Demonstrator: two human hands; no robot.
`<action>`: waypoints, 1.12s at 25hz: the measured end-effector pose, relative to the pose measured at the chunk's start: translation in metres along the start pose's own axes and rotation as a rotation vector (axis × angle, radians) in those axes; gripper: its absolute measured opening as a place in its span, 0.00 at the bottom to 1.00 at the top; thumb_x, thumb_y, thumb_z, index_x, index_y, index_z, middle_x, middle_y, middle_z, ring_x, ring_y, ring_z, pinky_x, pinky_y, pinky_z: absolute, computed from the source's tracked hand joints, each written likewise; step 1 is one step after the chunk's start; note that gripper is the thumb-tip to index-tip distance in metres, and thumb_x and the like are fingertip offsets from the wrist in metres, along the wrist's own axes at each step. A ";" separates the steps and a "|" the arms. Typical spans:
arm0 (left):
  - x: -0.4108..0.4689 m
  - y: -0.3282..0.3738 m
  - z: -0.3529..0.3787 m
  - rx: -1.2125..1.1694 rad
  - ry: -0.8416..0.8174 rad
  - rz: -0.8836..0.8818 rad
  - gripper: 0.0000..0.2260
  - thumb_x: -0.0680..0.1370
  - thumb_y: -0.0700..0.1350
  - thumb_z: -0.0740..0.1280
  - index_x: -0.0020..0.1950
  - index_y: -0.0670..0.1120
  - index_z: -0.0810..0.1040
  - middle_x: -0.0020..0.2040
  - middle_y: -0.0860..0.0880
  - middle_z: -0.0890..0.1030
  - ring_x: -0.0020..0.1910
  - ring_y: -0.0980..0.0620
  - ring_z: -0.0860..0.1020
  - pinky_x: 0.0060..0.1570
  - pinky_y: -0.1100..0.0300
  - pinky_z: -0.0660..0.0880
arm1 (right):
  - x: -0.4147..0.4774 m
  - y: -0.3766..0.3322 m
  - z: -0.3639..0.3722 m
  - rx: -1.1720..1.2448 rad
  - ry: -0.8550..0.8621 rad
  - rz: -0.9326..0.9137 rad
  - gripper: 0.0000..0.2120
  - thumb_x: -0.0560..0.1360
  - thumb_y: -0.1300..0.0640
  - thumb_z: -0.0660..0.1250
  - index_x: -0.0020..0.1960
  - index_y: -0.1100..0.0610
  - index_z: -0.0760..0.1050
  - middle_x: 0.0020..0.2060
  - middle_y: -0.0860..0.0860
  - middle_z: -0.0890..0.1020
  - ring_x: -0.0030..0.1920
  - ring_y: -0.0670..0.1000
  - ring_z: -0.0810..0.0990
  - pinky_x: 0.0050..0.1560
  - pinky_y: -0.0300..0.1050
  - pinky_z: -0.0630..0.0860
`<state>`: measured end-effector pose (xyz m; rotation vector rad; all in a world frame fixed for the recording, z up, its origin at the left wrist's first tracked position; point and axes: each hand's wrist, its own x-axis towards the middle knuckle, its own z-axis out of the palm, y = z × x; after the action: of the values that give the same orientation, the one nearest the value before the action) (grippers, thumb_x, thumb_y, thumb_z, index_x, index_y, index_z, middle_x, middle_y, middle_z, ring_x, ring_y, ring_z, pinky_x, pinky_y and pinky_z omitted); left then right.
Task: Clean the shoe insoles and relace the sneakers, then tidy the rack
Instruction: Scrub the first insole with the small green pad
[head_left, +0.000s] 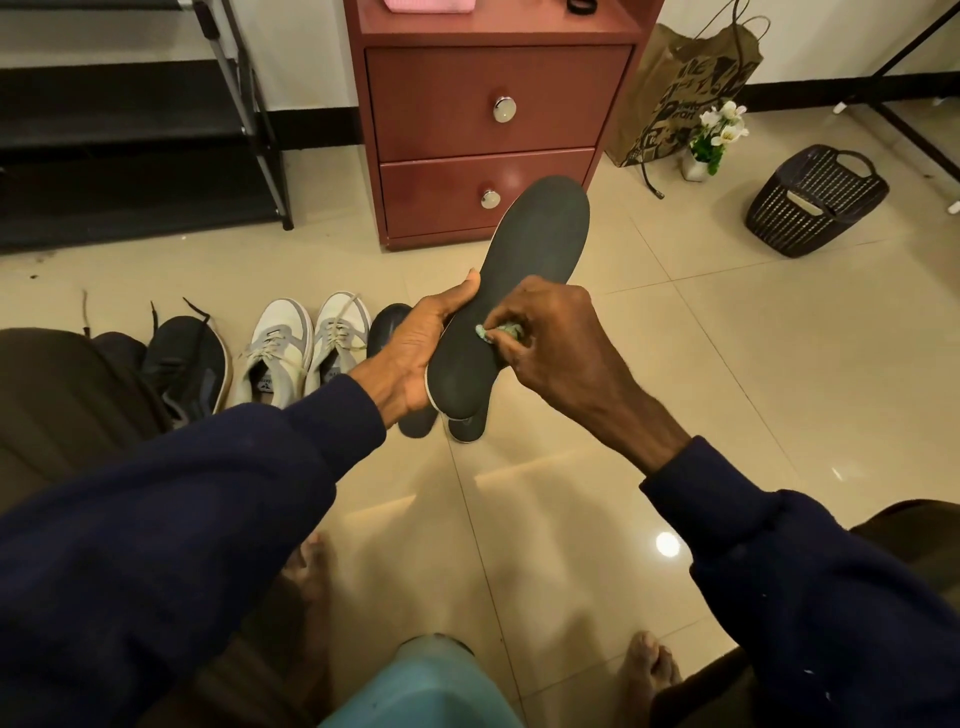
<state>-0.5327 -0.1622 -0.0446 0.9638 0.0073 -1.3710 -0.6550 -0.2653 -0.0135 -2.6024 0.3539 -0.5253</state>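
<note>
My left hand (415, 358) grips a dark grey insole (530, 260) by its heel half and holds it above the floor, toe end pointing away. My right hand (550, 348) pinches a small green cloth (498, 332) and presses it against the insole's middle. Two more dark insoles (415, 423) lie on the tiles under my hands, mostly hidden. A pair of white and grey sneakers (301, 348) stands on the floor to the left, laces loose. A dark sneaker (192, 364) with loose black laces sits further left. The black shoe rack (130, 130) stands at the back left.
A red-brown drawer cabinet (493, 119) stands straight ahead. A brown paper bag (680, 98), a small pot of white flowers (711, 140) and a tipped black basket (815, 202) lie at the back right. My bare feet (649, 670) rest on the glossy tiles.
</note>
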 end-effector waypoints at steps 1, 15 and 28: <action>0.000 0.001 0.000 -0.011 0.003 0.001 0.17 0.81 0.56 0.68 0.58 0.42 0.84 0.52 0.44 0.84 0.45 0.46 0.84 0.50 0.52 0.82 | -0.003 -0.003 0.002 0.052 0.030 0.006 0.05 0.71 0.61 0.76 0.47 0.57 0.86 0.42 0.50 0.83 0.41 0.46 0.80 0.42 0.41 0.80; -0.001 -0.003 -0.005 0.020 0.024 -0.040 0.20 0.79 0.58 0.70 0.59 0.43 0.83 0.53 0.44 0.83 0.48 0.44 0.82 0.55 0.49 0.78 | -0.012 -0.007 0.004 0.185 -0.215 -0.029 0.05 0.71 0.62 0.77 0.46 0.56 0.86 0.42 0.48 0.82 0.41 0.44 0.80 0.42 0.36 0.78; 0.000 -0.018 -0.001 -0.014 0.009 -0.056 0.17 0.81 0.52 0.69 0.57 0.39 0.85 0.55 0.38 0.85 0.50 0.39 0.85 0.53 0.44 0.83 | 0.000 0.031 -0.009 0.106 -0.174 0.027 0.04 0.71 0.63 0.76 0.46 0.56 0.86 0.42 0.49 0.82 0.40 0.44 0.80 0.38 0.35 0.78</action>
<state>-0.5472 -0.1594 -0.0552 0.9646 0.0510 -1.4156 -0.6637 -0.2948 -0.0212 -2.5138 0.2955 -0.2970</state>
